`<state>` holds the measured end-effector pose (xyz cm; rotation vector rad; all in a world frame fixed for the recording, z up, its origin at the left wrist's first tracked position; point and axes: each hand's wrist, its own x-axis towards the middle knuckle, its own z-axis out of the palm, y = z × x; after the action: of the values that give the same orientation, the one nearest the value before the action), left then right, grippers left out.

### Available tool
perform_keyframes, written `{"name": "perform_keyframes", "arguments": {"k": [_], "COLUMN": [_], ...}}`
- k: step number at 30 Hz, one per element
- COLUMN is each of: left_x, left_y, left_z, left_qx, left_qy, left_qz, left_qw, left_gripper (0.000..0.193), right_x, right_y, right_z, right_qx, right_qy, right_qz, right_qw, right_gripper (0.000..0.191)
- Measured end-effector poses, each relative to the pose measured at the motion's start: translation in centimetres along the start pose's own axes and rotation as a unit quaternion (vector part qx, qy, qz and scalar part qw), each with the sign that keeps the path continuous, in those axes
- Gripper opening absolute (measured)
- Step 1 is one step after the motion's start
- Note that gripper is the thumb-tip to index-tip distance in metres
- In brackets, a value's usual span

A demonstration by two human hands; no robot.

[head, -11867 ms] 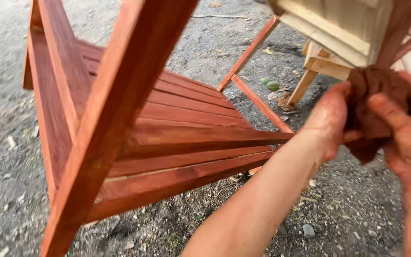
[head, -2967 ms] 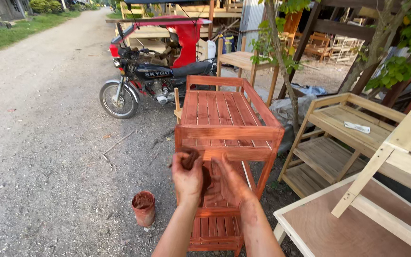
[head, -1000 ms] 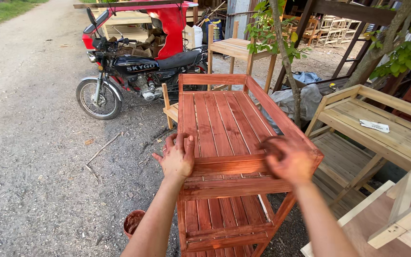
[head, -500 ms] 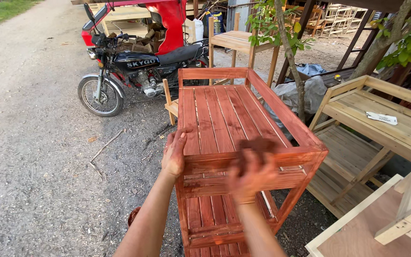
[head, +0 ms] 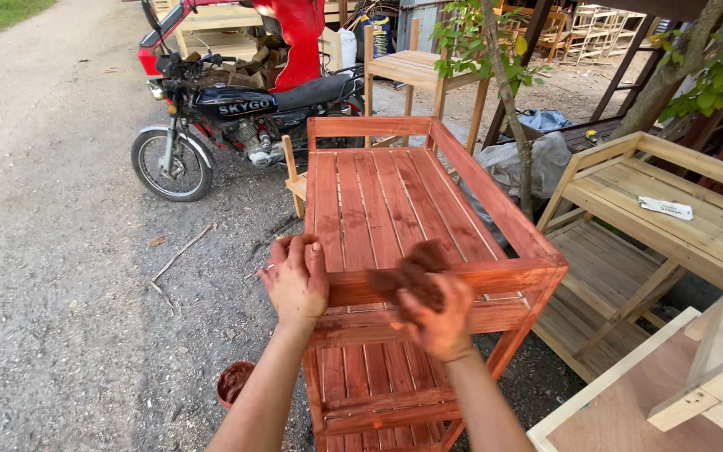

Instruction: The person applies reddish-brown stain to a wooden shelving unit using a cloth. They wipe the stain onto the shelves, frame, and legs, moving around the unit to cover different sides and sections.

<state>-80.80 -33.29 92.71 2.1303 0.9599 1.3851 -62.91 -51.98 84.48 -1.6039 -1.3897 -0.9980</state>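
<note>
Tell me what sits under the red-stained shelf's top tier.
Under the red-stained shelf a lower slatted tier shows; the right hand with its stain rag covers part. Its feet are out of view.

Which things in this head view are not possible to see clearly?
- Rag: motion-blurred, so the right hand's grip is unclear.
- Red-stained shelf rack: its bottom is cut off by the lower edge.
- Small pot: partly behind the left forearm.
- Left hand: palm hidden against the rail.

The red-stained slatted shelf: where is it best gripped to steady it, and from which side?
Probably the top rail at the near-left corner of the shelf, from the near end, as the left hand does: a thin raised edge fingers can wrap. The right hand holds a stained rag.
</note>
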Motion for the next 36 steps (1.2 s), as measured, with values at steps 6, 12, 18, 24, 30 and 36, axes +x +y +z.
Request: {"name": "perform_keyframes", "arguments": {"k": [6,12,18,24,30,36], "left_x": [0.7,0.5,0.8,0.8,0.7,0.6], "left_y": [0.5,0.2,0.3,1.1,1.5,0.5], "left_z": [-0.3,-0.6,-1.2,-1.1,-1.2,-0.6], "left_qx": [0.111,0.124,0.119,0.098,0.064,0.087], "left_qy": [-0.026,-0.054,-0.070,-0.114,-0.121,-0.148], "left_qz": [-0.043,-0.083,-0.066,-0.073,-0.051,-0.050], "left_qw": [0.993,0.987,0.988,0.986,0.989,0.984], "left_gripper": [0.035,0.039,0.040,0.041,0.043,0.047], "right_x": [-3.0,-3.2,-2.1,0.2,1.6,3.4], "right_y": [9.7,11.5,9.3,5.9,3.9,-1.9], "right_z": [-7.2,-8.7,-9.8,-7.5,-6.1,-5.1], "right_qx": [-0.220,-0.162,-0.110,-0.138,-0.138,-0.041], "right_qy": [0.120,0.219,0.320,0.262,0.270,0.251], "right_qz": [0.012,0.187,0.253,0.307,0.313,0.274], "right_qw": [0.968,0.944,0.907,0.905,0.900,0.927], "right_gripper": [0.057,0.050,0.045,0.040,0.038,0.035]}}
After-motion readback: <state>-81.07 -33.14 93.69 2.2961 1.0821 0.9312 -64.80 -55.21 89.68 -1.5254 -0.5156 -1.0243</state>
